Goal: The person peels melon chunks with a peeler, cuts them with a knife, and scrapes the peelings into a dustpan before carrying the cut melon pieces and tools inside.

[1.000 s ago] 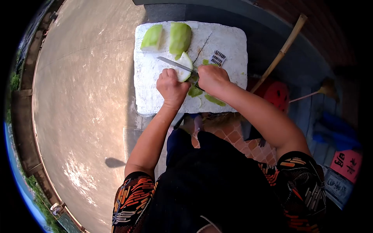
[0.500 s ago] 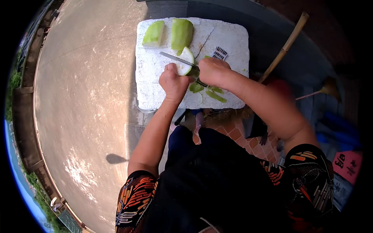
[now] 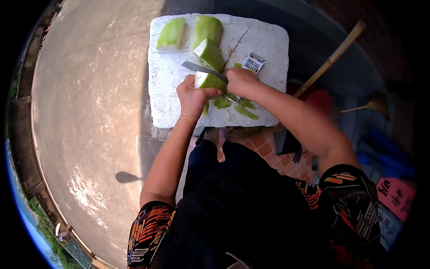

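Observation:
My left hand [image 3: 193, 97] is wrapped round a green-skinned piece of melon [image 3: 210, 81] with a white cut face, low on the white block [image 3: 168, 94]. The knife [image 3: 199, 68] is in my right hand [image 3: 242, 82], its blade pointing left, between the held piece and another cut piece [image 3: 210, 55] just beyond. Two larger green pieces, one upright-sided [image 3: 207, 30] and one wedge-like [image 3: 171, 34], rest at the block's far side. Green peelings [image 3: 246, 112] lie beside my hands.
A small card with dark print [image 3: 253, 62] lies on the block, right of a crack. At the right are a bamboo pole [image 3: 329, 60], a red object [image 3: 319, 102] and a pink sign [image 3: 396, 197]. Concrete ground [image 3: 89, 112] spreads left.
The melon piece under the knife has come apart in two, one part lying farther off and the other in my left hand. The block appears slightly shifted in view.

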Available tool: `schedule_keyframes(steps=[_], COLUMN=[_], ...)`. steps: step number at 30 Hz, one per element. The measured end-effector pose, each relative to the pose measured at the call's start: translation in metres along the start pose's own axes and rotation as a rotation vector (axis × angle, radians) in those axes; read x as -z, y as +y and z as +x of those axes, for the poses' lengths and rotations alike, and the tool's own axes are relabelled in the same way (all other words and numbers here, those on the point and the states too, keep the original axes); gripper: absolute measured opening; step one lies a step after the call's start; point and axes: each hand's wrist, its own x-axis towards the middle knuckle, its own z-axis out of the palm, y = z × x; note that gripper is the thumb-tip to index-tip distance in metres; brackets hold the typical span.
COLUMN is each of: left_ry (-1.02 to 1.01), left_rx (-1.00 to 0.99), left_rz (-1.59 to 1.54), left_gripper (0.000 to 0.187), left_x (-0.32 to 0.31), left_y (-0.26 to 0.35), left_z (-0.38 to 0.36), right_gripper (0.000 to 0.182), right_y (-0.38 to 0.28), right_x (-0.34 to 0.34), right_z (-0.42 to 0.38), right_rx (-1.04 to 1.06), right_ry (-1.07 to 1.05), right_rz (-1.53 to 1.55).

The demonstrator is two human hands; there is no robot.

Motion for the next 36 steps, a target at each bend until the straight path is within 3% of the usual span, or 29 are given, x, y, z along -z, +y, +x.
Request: schedule_keyframes(steps=[8, 11, 14, 20, 24, 25, 28, 31, 36], left_ry=[-0.112, -0.107, -0.099, -0.085, -0.079, -0.074, -0.086, -0.152, -0.321], left_rx=[0.026, 0.051, 0.056, 0.052, 0.017, 0.021, 0.036, 0.053, 0.170], left_rz=[-0.150, -0.181, -0.223, -0.252, -0.231, -0.252, -0.341, -0.495, -0.961], left_gripper=[0.062, 0.066, 0.069, 0.072, 0.072, 0.071, 0.070, 0.067, 0.060], left_x=[0.045, 0.048, 0.047, 0.050, 0.052, 0.052, 0.049, 0.046, 0.046], left_y=[-0.010, -0.019, -0.020, -0.023, -0.023, -0.023, -0.022, -0.025, -0.051], left_z=[-0.013, -0.019, -0.026, -0.032, -0.034, -0.035, -0.038, -0.038, -0.036], right_gripper=[0.027, 0.034, 0.036, 0.036, 0.035, 0.036, 0.046, 0.061, 0.067], right_y=[0.034, 0.067, 0.092, 0.121, 0.097, 0.089, 0.055, 0.053, 0.056], right_x=[0.031, 0.019, 0.028, 0.011, 0.023, 0.020, 0.017, -0.013, -0.039], right_z=[-0.050, -0.035, -0.002, 0.058, 0.027, 0.014, -0.026, -0.035, -0.011], right_rx=[0.307, 0.351, 0.142, 0.237, 0.191, 0.058, -0.336, -0.411, -0.442], right_ry=[0.180, 0.567, 0.771, 0.981, 1.125, 1.056, 0.542, 0.585, 0.801], right_rz=[0.214, 0.384, 0.122, -0.104, -0.334, -0.255, 0.144, 0.298, 0.569])
